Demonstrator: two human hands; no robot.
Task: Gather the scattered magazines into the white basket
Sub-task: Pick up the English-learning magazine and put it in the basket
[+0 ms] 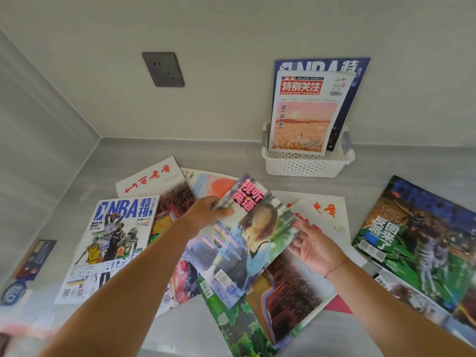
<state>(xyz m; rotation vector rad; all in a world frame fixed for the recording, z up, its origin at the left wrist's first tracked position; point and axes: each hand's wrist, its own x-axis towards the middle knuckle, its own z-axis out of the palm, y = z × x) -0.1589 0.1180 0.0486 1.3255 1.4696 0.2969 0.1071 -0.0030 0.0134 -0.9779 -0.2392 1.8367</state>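
A magazine with pink characters and a woman on its cover (pixel 247 235) is lifted above the pile. My left hand (pixel 206 212) grips its upper left edge. My right hand (pixel 314 246) holds its right edge, palm up. The white basket (pixel 306 163) stands at the back right against the wall. Two magazines stand upright in it: a red-titled one with a sunset picture (pixel 304 117) in front and a blue NBA one (pixel 353 70) behind. Several magazines lie scattered on the grey surface, among them a white NBA issue (pixel 113 243) and a green one (pixel 412 243).
A dark wall socket (pixel 163 69) sits on the back wall, left of the basket. A side wall closes the left. A dark leaflet (pixel 36 258) lies at the far left. Bare grey surface (pixel 226 155) shows between the pile and the basket.
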